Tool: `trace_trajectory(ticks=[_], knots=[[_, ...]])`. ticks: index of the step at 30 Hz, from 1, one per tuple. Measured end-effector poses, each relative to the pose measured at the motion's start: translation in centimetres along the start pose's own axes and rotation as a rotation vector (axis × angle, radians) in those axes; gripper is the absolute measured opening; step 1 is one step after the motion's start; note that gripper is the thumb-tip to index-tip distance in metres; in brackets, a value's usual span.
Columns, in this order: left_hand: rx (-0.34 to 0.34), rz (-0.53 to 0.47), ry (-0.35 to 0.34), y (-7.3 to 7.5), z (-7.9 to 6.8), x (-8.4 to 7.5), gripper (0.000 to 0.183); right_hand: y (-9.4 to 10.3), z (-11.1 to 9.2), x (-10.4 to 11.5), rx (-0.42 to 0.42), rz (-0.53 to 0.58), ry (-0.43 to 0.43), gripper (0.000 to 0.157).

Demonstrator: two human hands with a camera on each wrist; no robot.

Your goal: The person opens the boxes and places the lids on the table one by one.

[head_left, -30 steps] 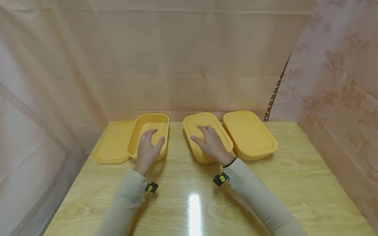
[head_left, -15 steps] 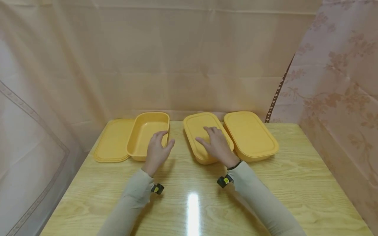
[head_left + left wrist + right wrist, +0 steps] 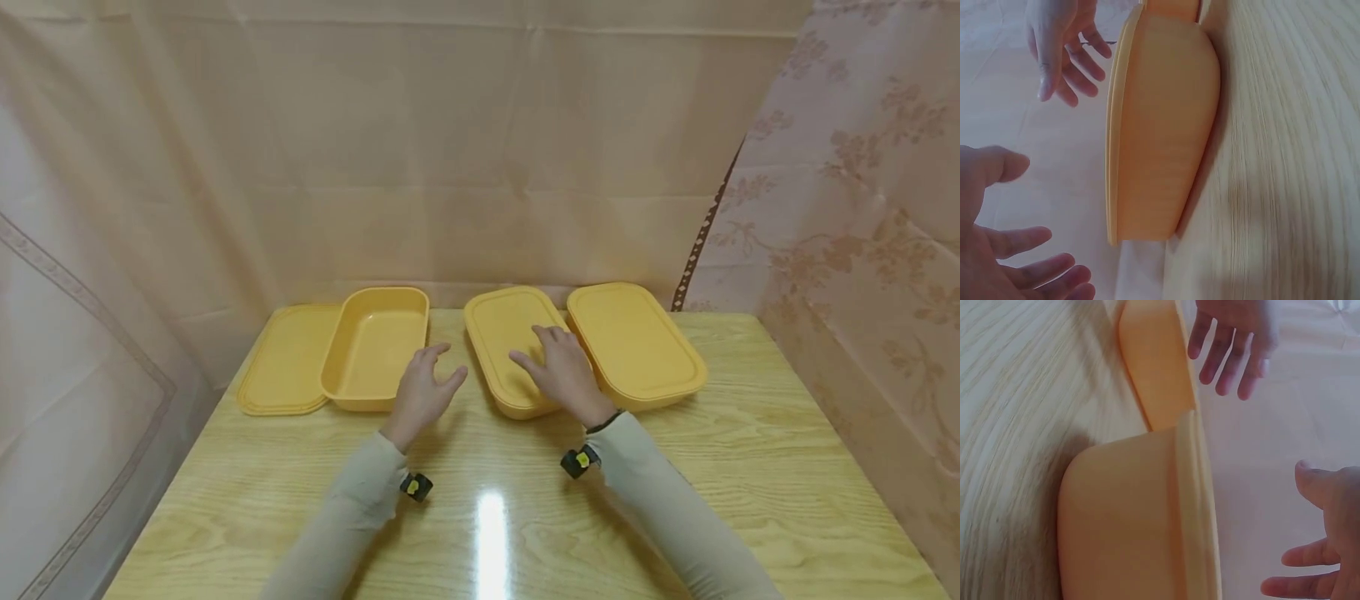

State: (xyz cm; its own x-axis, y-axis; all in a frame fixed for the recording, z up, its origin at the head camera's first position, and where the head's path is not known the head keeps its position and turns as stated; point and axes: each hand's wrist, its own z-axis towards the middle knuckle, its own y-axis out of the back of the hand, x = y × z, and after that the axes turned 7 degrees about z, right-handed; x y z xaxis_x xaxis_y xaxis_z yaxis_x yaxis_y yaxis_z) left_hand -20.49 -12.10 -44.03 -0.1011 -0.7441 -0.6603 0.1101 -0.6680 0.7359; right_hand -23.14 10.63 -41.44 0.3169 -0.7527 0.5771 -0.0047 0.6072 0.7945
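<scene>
Above the gap between two yellow boxes is my left hand [image 3: 422,394], its fingers spread and nothing in its grasp. To its left stands an uncovered yellow box [image 3: 375,342], bare inside. My right hand [image 3: 564,372] hovers with parted thumb and fingers over the right side of a lidded yellow box [image 3: 504,333], hiding part of its lid. In the left wrist view, that lidded box's side wall [image 3: 1160,125] shows below both hands, with air between them and the lid. The right wrist view also shows the right hand [image 3: 1329,531] apart from the lid.
A loose yellow lid [image 3: 288,358] lies on the wooden table [image 3: 450,517], partly under the uncovered box's left side. Another lidded yellow box [image 3: 637,342] stands at the right, close against the middle one. A beige curtain [image 3: 480,150] hangs behind the table's back edge.
My left hand has moved right, from over the uncovered box to the gap beside it. My right hand has shifted slightly right and nearer the body. The boxes have stayed put.
</scene>
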Motion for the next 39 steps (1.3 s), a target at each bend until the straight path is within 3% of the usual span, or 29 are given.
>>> trace_trajectory(ticks=[8, 18, 24, 33, 39], knots=[[0.068, -0.071, 0.052, -1.5, 0.5, -0.6, 0.074, -0.4, 0.2, -1.1, -0.005, -0.007, -0.017, 0.072], [0.168, -0.019, 0.078, -3.7, 0.7, -0.5, 0.086, -0.7, 0.4, -2.2, -0.018, -0.035, -0.073, 0.075], [0.214, -0.07, 0.095, -4.0, 0.6, -0.8, 0.098, -0.9, 0.4, -2.8, -0.027, -0.066, -0.078, 0.079], [0.247, -0.11, 0.106, -4.9, 0.8, -1.0, 0.095, -1.1, 0.3, -3.5, -0.022, -0.076, -0.097, 0.077], [0.225, -0.184, 0.103, -5.1, 0.9, -1.3, 0.083, -1.0, 0.5, -4.1, -0.041, -0.035, -0.109, 0.071]])
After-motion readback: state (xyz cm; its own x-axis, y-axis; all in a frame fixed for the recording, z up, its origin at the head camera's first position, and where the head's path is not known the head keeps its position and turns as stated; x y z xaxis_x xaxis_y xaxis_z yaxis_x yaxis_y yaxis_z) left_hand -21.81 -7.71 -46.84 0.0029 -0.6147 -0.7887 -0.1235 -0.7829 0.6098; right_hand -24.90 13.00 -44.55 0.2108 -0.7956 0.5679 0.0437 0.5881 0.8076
